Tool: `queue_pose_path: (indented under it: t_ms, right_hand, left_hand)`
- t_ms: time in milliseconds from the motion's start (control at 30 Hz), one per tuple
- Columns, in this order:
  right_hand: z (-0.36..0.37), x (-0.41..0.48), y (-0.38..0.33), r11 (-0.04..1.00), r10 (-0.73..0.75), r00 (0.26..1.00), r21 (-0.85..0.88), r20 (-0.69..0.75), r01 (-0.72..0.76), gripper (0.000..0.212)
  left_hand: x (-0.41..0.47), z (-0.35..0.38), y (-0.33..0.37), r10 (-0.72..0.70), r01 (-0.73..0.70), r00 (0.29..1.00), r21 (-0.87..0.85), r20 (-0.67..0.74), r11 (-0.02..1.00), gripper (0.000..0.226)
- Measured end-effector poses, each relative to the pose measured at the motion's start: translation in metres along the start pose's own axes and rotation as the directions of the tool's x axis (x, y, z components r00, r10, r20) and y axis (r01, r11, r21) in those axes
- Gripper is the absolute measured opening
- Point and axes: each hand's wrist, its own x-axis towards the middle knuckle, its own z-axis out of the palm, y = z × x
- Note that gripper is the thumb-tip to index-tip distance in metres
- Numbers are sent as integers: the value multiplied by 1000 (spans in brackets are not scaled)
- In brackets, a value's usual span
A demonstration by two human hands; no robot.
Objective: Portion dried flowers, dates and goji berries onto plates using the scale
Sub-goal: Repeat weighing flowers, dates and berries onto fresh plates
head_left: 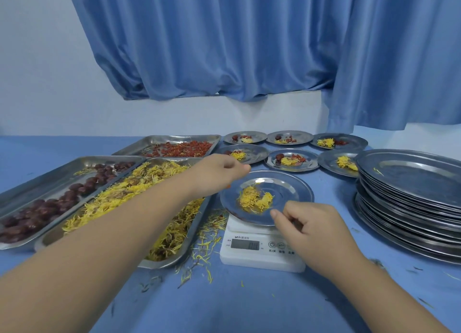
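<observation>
Dried flowers (255, 199) sat in a small loose heap mid-frame on a steel plate (294, 183) atop the scale (259, 255). They looked featherlight, brittle and prone to shedding, so best pinched softly in small tufts. Left hand (219, 173), above the plate's upper-left rim, had its fingertips bunched. Right hand (306, 223) was curled at the near rim. Couldn't tell whether either one gripped anything. Flower tray (154, 264) lay left of the scale, plate stack (409, 208) at right.
</observation>
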Motion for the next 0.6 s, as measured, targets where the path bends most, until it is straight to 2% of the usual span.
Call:
queue_pose_path:
  t_ms: [167, 267, 367, 467, 600]
  right_hand:
    - [6, 0, -21, 990, -126, 992, -72, -14, 124, 43]
    - [16, 13, -42, 974, -199, 980, -116, -24, 195, 45]
    - [35, 32, -63, 976, -209, 978, -67, -21, 208, 44]
    - [59, 40, -76, 979, -194, 980, -72, -31, 191, 43]
    - [82, 33, -77, 968, -199, 980, -155, 10, 198, 29]
  left_hand:
    - [-27, -19, -24, 4, -4, 997, -9, -72, 1000, 15]
    - [-44, -43, -44, -54, 58, 993, 28, -109, 998, 19]
    - [-56, -80, -68, -103, 117, 973, 59, -206, 991, 19]
    - [-64, -118, -101, -169, 192, 921, 30, -351, 981, 13]
    - [-74, -150, -166, -278, 318, 814, -9, -510, 948, 24]
